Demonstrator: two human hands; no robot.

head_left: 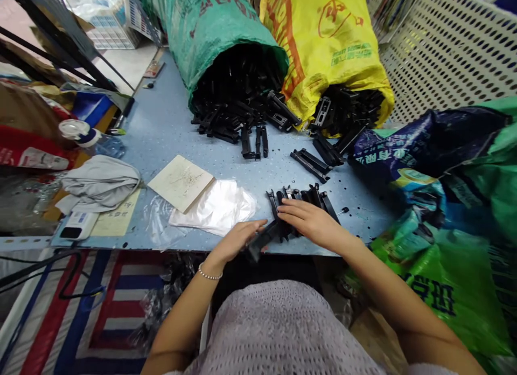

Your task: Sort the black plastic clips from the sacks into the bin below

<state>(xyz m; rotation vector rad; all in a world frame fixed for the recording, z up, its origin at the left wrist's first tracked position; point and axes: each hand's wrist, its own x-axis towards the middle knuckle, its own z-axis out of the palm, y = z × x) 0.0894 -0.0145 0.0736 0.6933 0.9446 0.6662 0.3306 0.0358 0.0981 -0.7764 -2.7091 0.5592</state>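
Observation:
My left hand [238, 239] is closed around a long black plastic part [260, 240] at the table's front edge, its thumb along the near side. My right hand [310, 220] lies with fingers stretched flat across a small group of similar black plastic parts [317, 196]. Its thumb is hidden, and the fingertips come close to the part in my left hand. Just beyond, a pair of black parts [310, 165] rests on the blue table [161, 122].
Black parts spill from a green sack [226, 19] and a yellow sack [331, 35]. Left of my hands lie clear plastic bags [226, 205] and a cream square [181, 182]. A grey cloth [99, 183] sits further left. Crumpled bags [436, 267] and a white crate [456, 51] flank the right.

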